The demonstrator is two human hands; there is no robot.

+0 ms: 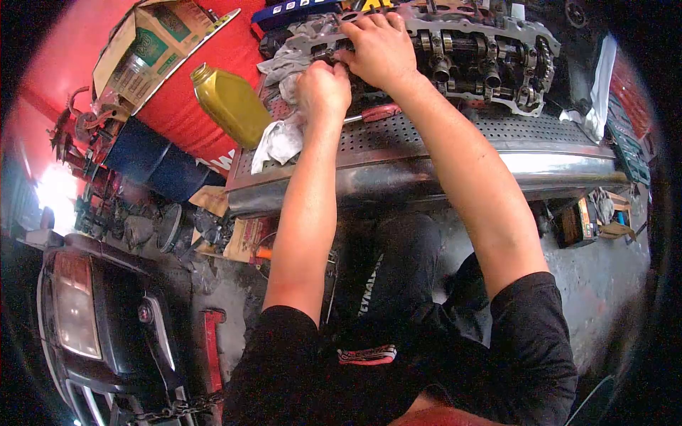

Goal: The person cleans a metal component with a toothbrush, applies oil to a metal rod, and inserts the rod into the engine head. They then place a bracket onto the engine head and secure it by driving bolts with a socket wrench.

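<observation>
A cylinder head with camshafts and a timing chain on its right end lies on a perforated metal work table. My left hand is closed at the head's left end. Whatever its fingers pinch is hidden. My right hand lies over the head's left part, fingers stretched across the top, thumb close to my left fingers. Just below my hands is a screwdriver-like tool with a red handle. A crumpled white rag rests left of my left wrist, beside a yellow-green oil bottle.
A red drum stands at the left with an open cardboard box on top. A dark blue drum is below it. The front of a car fills the lower left. A green tool case sits at the right.
</observation>
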